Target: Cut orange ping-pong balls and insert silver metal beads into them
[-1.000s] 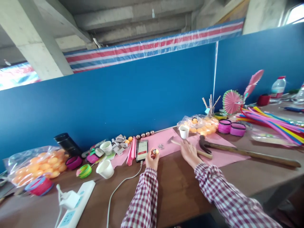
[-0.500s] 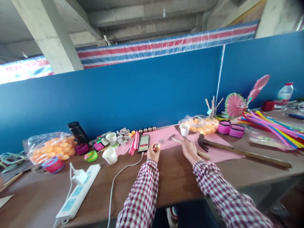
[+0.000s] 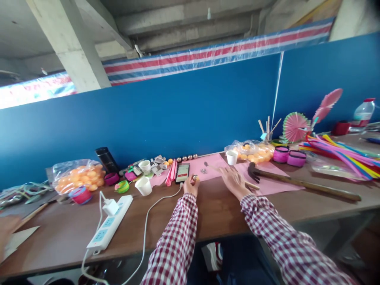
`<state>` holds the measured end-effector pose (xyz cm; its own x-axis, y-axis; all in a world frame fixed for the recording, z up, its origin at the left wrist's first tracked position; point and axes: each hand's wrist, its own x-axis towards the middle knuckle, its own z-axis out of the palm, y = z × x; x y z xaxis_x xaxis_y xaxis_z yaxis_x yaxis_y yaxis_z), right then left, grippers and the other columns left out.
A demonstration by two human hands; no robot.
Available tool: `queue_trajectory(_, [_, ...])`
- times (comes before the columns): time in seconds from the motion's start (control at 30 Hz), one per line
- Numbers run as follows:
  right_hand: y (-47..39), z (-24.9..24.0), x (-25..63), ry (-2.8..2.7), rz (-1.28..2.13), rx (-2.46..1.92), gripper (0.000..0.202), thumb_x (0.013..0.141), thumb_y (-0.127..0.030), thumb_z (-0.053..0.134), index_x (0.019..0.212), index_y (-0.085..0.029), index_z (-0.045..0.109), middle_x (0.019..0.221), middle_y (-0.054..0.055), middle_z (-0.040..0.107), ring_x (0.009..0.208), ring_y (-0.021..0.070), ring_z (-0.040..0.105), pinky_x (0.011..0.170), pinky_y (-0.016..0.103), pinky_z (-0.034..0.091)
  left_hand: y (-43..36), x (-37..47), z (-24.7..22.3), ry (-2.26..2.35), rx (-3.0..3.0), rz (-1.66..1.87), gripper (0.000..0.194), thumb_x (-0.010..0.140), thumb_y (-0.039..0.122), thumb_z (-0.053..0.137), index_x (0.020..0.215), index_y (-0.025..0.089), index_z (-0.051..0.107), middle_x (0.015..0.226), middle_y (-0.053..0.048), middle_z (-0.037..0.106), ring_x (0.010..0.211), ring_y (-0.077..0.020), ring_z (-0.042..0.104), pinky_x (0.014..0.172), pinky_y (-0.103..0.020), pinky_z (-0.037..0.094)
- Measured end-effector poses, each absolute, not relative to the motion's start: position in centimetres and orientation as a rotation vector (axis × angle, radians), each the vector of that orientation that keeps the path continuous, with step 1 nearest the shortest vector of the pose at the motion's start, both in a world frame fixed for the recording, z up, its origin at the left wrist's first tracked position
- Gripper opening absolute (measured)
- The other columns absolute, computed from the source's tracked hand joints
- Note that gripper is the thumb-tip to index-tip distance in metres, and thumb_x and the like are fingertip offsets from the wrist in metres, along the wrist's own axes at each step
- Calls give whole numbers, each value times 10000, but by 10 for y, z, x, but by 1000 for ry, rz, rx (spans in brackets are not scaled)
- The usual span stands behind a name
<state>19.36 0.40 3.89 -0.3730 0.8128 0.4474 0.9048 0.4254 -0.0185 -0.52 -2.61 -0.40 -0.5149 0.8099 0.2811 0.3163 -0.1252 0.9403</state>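
My left hand (image 3: 190, 187) is closed around a shiny metal ball (image 3: 194, 178), held at the fingertips just above the table's brown surface. My right hand (image 3: 233, 181) lies over the wooden handle of a small hammer (image 3: 251, 185), its fingers long and partly covering it. The small head of that hammer is blurred and points left over a pink sheet (image 3: 215, 161). Between the hands, a small clear or silvery object (image 3: 203, 171) rests on the sheet; its kind is too small to make out. Several more metal balls (image 3: 187, 157) stand in a row behind the phone (image 3: 182, 173).
A large claw hammer (image 3: 303, 184) lies right of my right hand. White cups (image 3: 232, 157) and bags of orange balls (image 3: 80, 178) stand about. A power strip (image 3: 111, 225) and white cable (image 3: 147, 221) lie left. A blue partition (image 3: 178, 114) rises behind. At far left is another person's blurred hand (image 3: 8, 229).
The small hammer and my right hand have shifted slightly left, and the hammer's head is now blurred. My left hand still holds the ball. The camera view has tilted a little.
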Motion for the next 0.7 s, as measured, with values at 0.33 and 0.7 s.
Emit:
queue_trajectory(0.33, [-1,42,187,-2259,-393,-1434,287,880,-218,293,1098,-217,480,933,77,568,861,190,482,749,306,310,-22,-6,-6,1730,1184,1678,399,608,223,658,992,147,584,828,-52,622,599,-92,578,556,-202,477])
queue_trajectory(0.7, [-2,38,188,-2268,-361,-1474,254,878,-308,326,1031,-199,497,884,78,584,810,179,528,724,295,325,-22,-4,-9,1781,1377,1594,356,626,237,634,973,161,607,804,-38,635,584,-90,553,586,-223,465])
